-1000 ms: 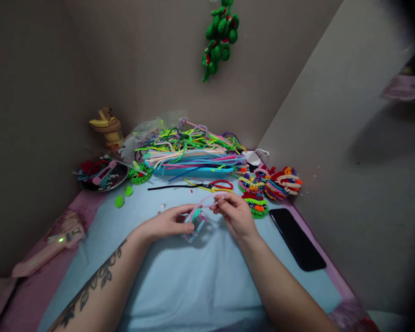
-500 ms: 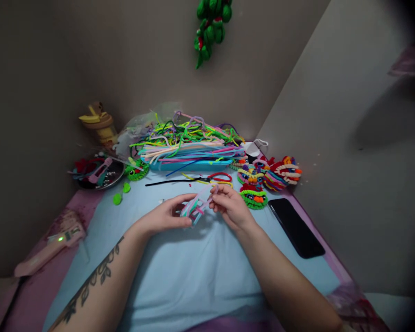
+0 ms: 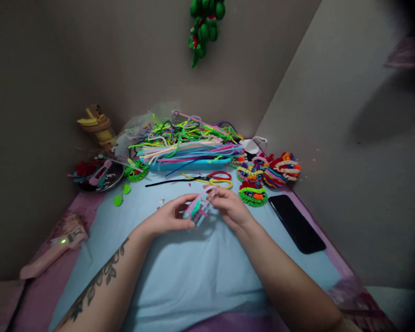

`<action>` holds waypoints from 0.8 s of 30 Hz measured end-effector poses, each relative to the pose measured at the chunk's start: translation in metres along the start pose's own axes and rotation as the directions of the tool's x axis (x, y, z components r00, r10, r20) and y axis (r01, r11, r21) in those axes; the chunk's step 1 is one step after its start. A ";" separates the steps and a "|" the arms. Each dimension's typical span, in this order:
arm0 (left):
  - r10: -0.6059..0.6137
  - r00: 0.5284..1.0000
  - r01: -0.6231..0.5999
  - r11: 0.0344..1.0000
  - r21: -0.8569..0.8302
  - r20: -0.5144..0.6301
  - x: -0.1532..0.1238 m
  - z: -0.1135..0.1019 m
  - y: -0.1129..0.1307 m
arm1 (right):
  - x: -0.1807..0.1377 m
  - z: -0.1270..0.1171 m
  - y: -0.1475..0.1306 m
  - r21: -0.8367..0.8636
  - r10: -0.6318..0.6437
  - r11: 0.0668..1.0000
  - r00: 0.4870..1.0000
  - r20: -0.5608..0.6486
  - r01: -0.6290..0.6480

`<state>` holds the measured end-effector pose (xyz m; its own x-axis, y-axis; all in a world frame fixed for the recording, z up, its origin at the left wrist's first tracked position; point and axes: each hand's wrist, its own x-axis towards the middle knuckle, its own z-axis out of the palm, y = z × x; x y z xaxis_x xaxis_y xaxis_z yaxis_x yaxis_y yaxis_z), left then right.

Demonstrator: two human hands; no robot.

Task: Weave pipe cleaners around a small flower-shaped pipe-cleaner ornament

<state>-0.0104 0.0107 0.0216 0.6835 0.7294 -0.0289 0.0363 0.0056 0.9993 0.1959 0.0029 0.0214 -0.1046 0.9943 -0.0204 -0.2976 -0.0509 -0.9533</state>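
Above the middle of the blue cloth, my left hand (image 3: 174, 213) is closed around the left side of a small pipe cleaner piece (image 3: 196, 210) in pale pink, teal and light blue, with a short brighter pink bit across it. A pale pink pipe cleaner strand arches from its top toward the right. My right hand (image 3: 230, 206) pinches the end of that strand between thumb and fingertips. Just beyond the hands lie scissors (image 3: 218, 179) with red and yellow handles, beside a black pipe cleaner (image 3: 169, 182).
Behind is a blue tray (image 3: 193, 164) heaped with pipe cleaners (image 3: 190, 133). Colourful pipe cleaner figures (image 3: 252, 194) and a black phone (image 3: 296, 224) are at right. A pink glue gun (image 3: 55, 252), a metal bowl (image 3: 115, 180) and a tumbler (image 3: 102, 129) stand left.
The pale pink strand now bends in a clearer arch, and the piece is turned slightly, showing more teal. Both hands keep their hold. The whole view has shifted a little.
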 end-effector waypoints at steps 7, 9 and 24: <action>0.023 1.000 -0.023 0.999 0.035 0.015 -0.001 -0.002 0.002 | 0.003 -0.004 0.008 0.156 0.171 0.974 0.985 -0.013 -0.167; 0.032 0.999 -0.032 0.999 0.040 -0.002 -0.001 -0.002 0.002 | 0.000 0.000 0.006 0.111 0.159 0.981 0.986 0.041 -0.162; 0.015 0.994 -0.009 0.999 0.053 -0.109 0.000 -0.002 0.000 | -0.012 0.000 -0.002 -0.437 -0.117 0.849 0.911 0.395 0.298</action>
<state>-0.0113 0.0122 0.0220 0.6004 0.7996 -0.0113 0.0682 -0.0372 0.9970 0.1981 -0.0090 0.0239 -0.4351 0.8752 0.2114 0.1306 0.2936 -0.9470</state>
